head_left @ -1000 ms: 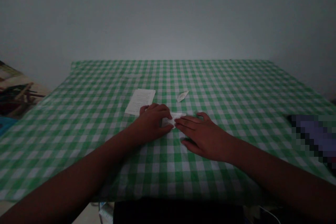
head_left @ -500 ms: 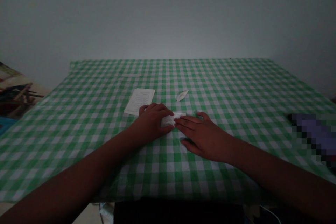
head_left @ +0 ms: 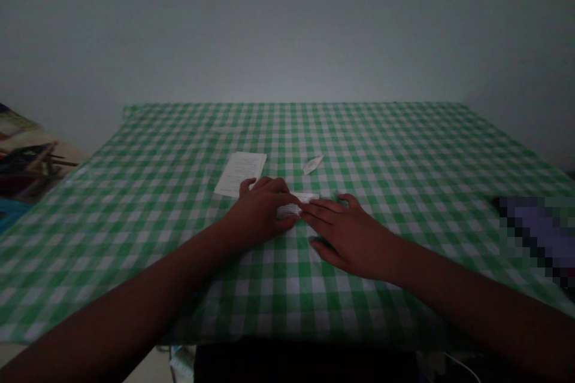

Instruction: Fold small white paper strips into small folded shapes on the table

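Note:
A small folded printed paper (head_left: 288, 210) lies on the table in front of me, partly hidden by my fingers. My left hand (head_left: 265, 206) curls over its left end, with index finger and thumb pressed on it. From the other side, my right hand (head_left: 335, 224) lies flat with fingers stretched out, their tips on the paper's right part and touching the left index fingertip. Just beyond the left hand is a stack of printed sheets (head_left: 241, 172). Further out, a small pointed folded paper piece (head_left: 313, 164) rests on the cloth.
A green and white checked tablecloth (head_left: 386, 149) covers the table. Near the right edge lies a dark, pixelated flat object (head_left: 539, 233). A pale wall (head_left: 314, 30) stands behind the table. Blurred items (head_left: 31, 167) are on the floor at the left.
My left index finger has shifted slightly right and now meets the right fingertips over the paper. The right hand has hardly moved. The view has tilted very slightly.

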Demonstrator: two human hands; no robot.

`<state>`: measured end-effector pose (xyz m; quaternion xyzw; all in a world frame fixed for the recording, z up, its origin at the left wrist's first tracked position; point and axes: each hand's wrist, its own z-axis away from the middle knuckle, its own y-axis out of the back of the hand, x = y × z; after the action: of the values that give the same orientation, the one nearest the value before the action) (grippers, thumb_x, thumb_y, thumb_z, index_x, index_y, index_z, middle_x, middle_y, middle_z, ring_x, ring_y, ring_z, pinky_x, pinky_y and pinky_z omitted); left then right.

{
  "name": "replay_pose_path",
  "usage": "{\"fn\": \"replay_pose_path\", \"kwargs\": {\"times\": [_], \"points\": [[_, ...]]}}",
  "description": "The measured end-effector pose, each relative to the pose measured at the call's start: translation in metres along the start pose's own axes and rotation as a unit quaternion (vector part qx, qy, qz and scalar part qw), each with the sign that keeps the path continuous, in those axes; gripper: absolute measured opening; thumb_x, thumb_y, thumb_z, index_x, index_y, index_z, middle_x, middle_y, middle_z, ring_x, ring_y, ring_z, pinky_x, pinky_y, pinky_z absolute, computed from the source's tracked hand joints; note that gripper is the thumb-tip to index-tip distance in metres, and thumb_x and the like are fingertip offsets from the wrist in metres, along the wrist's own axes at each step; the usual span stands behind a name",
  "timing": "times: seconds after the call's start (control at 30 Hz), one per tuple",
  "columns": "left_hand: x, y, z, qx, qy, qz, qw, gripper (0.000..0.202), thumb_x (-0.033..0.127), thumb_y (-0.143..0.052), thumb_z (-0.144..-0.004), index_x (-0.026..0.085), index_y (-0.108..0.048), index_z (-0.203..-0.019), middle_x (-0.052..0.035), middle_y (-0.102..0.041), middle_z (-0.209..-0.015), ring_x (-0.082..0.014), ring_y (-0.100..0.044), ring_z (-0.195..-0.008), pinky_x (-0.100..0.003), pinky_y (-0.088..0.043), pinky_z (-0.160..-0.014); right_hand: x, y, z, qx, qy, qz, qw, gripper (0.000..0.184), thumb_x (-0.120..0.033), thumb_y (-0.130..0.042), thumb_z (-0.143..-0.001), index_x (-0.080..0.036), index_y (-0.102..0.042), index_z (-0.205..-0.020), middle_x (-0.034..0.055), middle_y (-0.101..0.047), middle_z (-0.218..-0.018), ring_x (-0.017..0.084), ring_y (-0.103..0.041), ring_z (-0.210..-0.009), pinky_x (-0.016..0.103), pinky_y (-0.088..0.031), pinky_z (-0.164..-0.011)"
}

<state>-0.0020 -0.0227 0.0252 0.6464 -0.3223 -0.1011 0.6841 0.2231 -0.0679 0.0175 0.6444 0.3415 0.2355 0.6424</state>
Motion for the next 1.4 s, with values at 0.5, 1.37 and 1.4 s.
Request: {"fn": "replay_pose_path", "kwargs": {"times": [0.5,1.37,1.4], "points": [[-0.002,-0.003,0.0,0.01,-0.008,0.0,1.0,0.028,0.04,-0.067,-0.081,0.032,-0.069,-0.108,-0.0016,-0.061,-0.119,-0.0279,-0.05,-0.116,-0.051,-0.028,-0.102,-0.003,0.003,-0.001,0.034,-0.09,0.039,0.995,0.039,-0.043,-0.05,-0.094,-0.03,-0.061,-0.13,0.0107,-0.037,-0.154,0.041,-0.028,-0.14,0.067,-0.029,-0.103],[-0.002,-0.004,0.0,0.01,-0.017,-0.008,1.0,0.029,0.038,-0.067,-0.082,0.031,-0.069,-0.109,-0.0017,-0.061,-0.118,-0.0266,-0.05,-0.114,-0.051,-0.027,-0.101,-0.001,0.004,-0.004,0.036,-0.112,0.064,0.991,0.035,-0.031,-0.049,-0.094,-0.029,-0.064,-0.126,0.0104,-0.042,-0.151,0.039,-0.034,-0.136,0.061,-0.035,-0.097],[-0.002,-0.004,0.0,0.008,-0.016,-0.007,1.0,0.029,0.038,-0.067,-0.081,0.031,-0.069,-0.109,-0.0018,-0.061,-0.118,-0.0268,-0.05,-0.115,-0.051,-0.027,-0.101,0.001,0.004,-0.003,0.036,-0.134,0.073,0.988,0.035,-0.031,-0.05,-0.094,-0.029,-0.064,-0.126,0.0118,-0.043,-0.15,0.04,-0.034,-0.135,0.062,-0.035,-0.096]]}}
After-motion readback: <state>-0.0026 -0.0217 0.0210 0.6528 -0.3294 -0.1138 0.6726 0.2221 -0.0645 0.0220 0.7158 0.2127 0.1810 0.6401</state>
